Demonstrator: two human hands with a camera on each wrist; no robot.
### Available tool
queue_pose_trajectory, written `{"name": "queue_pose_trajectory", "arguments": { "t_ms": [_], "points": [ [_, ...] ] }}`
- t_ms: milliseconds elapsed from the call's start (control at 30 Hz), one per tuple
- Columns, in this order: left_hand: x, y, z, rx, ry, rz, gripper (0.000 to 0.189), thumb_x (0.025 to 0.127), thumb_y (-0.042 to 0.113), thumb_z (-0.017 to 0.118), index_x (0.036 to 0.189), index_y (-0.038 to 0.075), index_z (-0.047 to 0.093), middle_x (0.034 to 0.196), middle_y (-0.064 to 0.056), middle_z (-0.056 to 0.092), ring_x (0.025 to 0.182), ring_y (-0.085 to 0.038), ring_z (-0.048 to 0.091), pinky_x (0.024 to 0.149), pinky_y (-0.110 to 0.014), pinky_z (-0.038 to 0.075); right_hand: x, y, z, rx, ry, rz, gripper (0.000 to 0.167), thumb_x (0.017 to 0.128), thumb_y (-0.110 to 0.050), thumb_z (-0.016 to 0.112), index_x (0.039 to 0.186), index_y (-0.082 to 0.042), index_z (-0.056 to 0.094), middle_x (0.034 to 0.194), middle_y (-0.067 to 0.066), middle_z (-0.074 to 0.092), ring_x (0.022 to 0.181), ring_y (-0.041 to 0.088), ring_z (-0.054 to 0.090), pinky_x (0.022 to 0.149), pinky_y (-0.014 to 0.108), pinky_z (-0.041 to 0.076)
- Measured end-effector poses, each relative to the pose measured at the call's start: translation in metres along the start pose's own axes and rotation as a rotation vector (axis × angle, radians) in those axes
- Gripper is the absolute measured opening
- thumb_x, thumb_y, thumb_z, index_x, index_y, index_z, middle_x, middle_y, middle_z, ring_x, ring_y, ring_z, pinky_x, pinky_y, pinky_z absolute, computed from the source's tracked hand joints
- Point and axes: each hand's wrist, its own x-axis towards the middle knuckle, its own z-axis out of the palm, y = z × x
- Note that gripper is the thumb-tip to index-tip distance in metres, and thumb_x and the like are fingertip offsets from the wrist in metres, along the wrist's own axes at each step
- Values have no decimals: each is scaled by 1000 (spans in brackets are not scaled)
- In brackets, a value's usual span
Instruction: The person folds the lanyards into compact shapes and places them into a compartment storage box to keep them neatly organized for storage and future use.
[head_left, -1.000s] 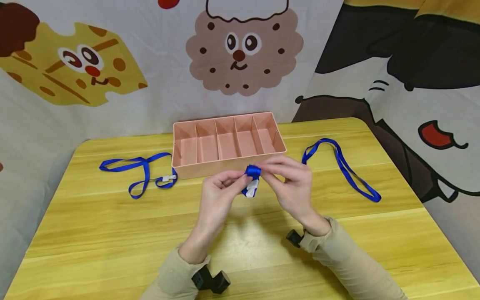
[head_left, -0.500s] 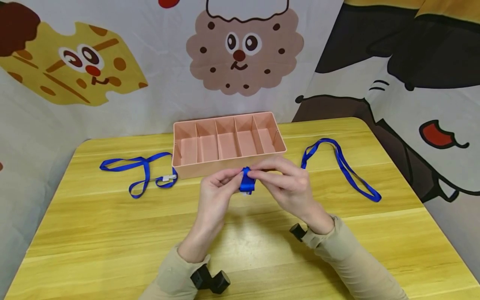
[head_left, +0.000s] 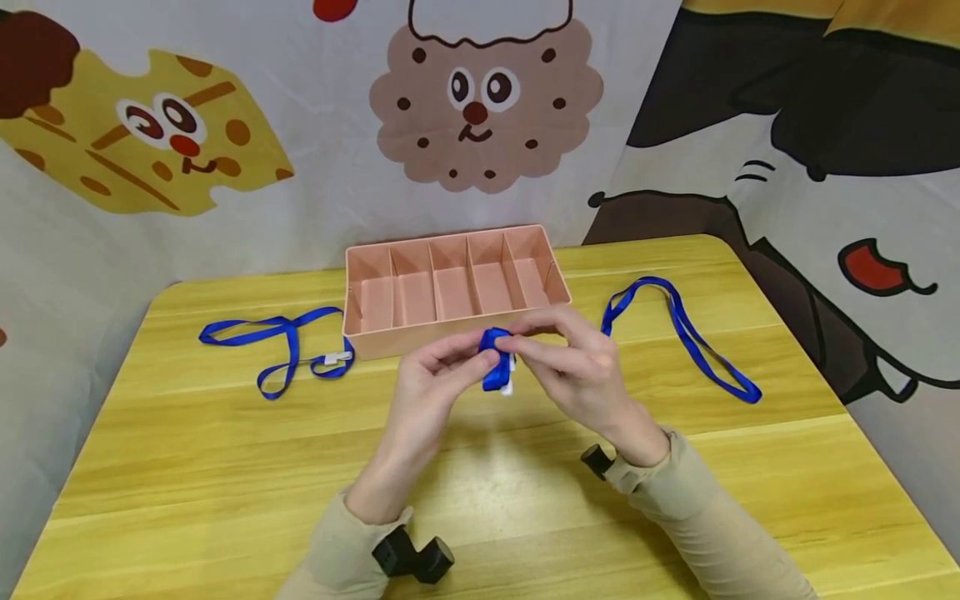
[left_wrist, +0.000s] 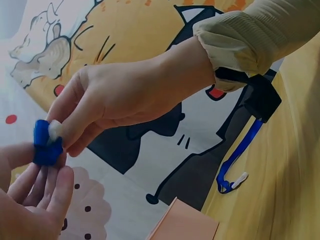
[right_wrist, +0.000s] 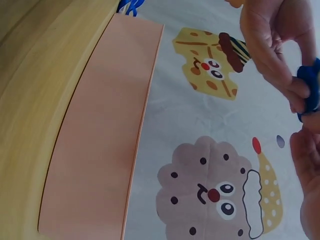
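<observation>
A blue lanyard (head_left: 496,367), folded into a small bundle with a white piece showing beside it, is held up between both hands in front of the box. My left hand (head_left: 431,383) pinches the bundle's left side between thumb and fingers. From the right, my right hand (head_left: 581,367) pinches its upper part. In the left wrist view the bundled lanyard (left_wrist: 47,145) sits between the fingertips of the two hands. The right wrist view catches the blue bundle (right_wrist: 310,85) only at its right edge, partly covered by fingers.
A pink box (head_left: 457,333) with several compartments stands at the table's back. Left of it, another blue lanyard (head_left: 291,337) with a white clip lies on the wooden table (head_left: 225,467). A third blue lanyard (head_left: 693,342) lies to the right. A printed cloth (head_left: 322,167) hangs behind.
The blue bundle has been turned and wrapped between the fingers; its white part, plain a second ago, now peeks out at the right. The hands have shifted only slightly.
</observation>
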Motion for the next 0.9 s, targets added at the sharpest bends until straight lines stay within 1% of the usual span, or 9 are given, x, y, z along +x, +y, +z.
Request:
{"name": "queue_pose_trajectory", "arguments": {
  "t_ms": [67,167,267,333,400,533,733,800,900],
  "points": [
    [0,1,0,9,17,8,30,95,-5,69,123,-14,68,92,14,80,88,-4,74,85,-22,62,0,-3,-1,41,-27,103,25,105,-12,63,98,3,82,98,20,70,89,27,71,88,18,60],
    [0,-1,1,61,73,63,28,94,-4,72,121,-12,71,100,2,83,88,-5,76,84,-23,63,0,-11,0,168,-39,340,17,101,-2,66,109,8,78,105,22,72,97,15,71,88,16,60],
    [-1,-3,3,115,150,150,27,93,-4,74,119,-12,73,107,-17,81,88,-5,76,82,-21,64,1,-23,4,254,-31,555,29,96,7,68,125,8,72,111,23,73,104,4,70,87,18,62],
    [-1,-4,5,129,196,201,27,92,-6,74,118,-13,73,108,-25,79,88,-3,76,81,-20,63,1,-30,7,263,-32,628,35,96,7,70,131,7,69,114,23,73,104,2,70,86,22,64],
    [-1,-5,6,126,229,242,27,91,-9,73,117,-16,72,106,-29,78,87,-1,75,80,-18,63,2,-35,10,235,-33,645,38,94,7,72,133,6,69,114,21,73,103,3,69,84,24,65],
    [0,-7,8,124,243,276,26,92,-8,73,116,-18,71,107,-35,75,88,1,75,81,-17,63,2,-39,15,191,7,618,39,90,12,74,129,8,70,111,22,73,99,2,68,81,24,65],
    [1,-9,8,135,213,284,27,95,-6,71,120,-16,70,119,-37,72,98,1,74,85,-18,63,0,-37,20,194,72,586,34,92,7,74,125,13,69,109,26,73,99,8,70,81,23,65],
    [1,-9,7,137,196,300,27,95,-9,69,121,-16,69,121,-36,71,100,1,73,86,-19,63,-1,-37,20,196,83,584,33,93,4,74,125,13,70,109,26,73,99,10,72,81,23,65],
    [1,-9,7,162,168,332,27,97,-9,67,123,-15,69,122,-34,70,103,2,71,90,-21,63,-1,-36,22,191,93,585,33,92,7,74,125,12,70,108,26,73,99,8,71,81,23,65]
  ]
}}
